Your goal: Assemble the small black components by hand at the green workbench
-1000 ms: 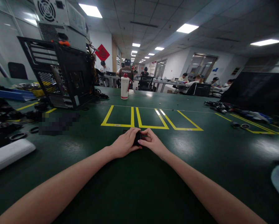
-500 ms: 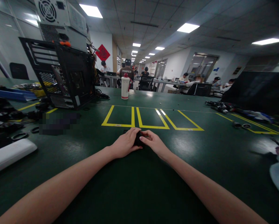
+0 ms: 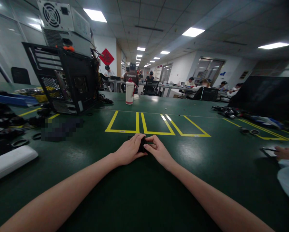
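Note:
A small black object [image 3: 142, 147] is held low over the green table, just in front of the yellow-taped boxes. My left hand [image 3: 130, 149] wraps over it from the left, fingers on top and thumb underneath. From the right, my right hand [image 3: 158, 151] has its thumb and index finger bent against the object's right side, close together. Most of the object is covered by my fingers, so its kind cannot be made out. A bit of black also shows behind my left knuckles.
On the left stand a computer case [image 3: 69, 80] and a white bar-shaped thing [image 3: 14, 162]. A white cup [image 3: 129, 92] stands farther back. At the right edge a co-worker's hand [image 3: 285, 153] holds a phone-like device [image 3: 270, 152]. Black lens-like parts [image 3: 254, 132] lie nearby.
My right thumb and index finger have shifted slightly at the black object's side. My left hand keeps its hold. The co-worker's hand at right has come further into view.

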A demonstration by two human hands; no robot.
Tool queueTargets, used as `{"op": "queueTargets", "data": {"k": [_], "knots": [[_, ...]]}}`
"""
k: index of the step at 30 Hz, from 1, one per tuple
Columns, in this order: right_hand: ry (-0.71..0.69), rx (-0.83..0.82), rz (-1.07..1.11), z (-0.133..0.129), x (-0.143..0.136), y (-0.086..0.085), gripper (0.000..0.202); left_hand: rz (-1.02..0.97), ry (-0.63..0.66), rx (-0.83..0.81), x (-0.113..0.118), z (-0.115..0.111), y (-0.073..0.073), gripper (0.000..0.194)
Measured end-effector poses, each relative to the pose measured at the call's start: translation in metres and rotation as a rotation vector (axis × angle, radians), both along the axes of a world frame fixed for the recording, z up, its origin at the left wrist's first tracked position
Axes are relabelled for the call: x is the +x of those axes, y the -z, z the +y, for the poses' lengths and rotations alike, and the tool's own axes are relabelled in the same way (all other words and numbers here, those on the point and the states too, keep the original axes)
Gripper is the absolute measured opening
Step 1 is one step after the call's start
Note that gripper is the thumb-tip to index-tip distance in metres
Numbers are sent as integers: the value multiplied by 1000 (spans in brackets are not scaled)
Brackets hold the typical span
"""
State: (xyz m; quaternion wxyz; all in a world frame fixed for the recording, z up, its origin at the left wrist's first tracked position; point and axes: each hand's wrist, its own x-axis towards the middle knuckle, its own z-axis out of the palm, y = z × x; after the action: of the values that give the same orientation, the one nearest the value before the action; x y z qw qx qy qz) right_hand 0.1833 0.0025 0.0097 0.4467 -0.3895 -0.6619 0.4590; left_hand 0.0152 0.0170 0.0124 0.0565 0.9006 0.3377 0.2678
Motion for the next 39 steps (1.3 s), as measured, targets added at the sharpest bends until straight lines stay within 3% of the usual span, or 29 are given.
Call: {"op": "queueTargets", "data": {"k": [9,15,24,30,35,39], "knots": [[-87,-41,56,-3,2,-2,26,7,-18,-8,-1,-1,0,60],[-43,-13,67,-4,0,2,17,2,-17,-3,0,0,1,60],[-26,-32,12,-2,1,0,31,2,-12,-16,0,-1,0,59],[-92,-67,55,-3,1,-2,26,-2,-9,-15,-1,-1,0,60],[-37,-16,40,-4,0,-1,16,-8,-5,-10,-1,0,1,60],[-15,-11,22,-3,0,1,19,-2,-11,-9,-1,0,1,61]]}}
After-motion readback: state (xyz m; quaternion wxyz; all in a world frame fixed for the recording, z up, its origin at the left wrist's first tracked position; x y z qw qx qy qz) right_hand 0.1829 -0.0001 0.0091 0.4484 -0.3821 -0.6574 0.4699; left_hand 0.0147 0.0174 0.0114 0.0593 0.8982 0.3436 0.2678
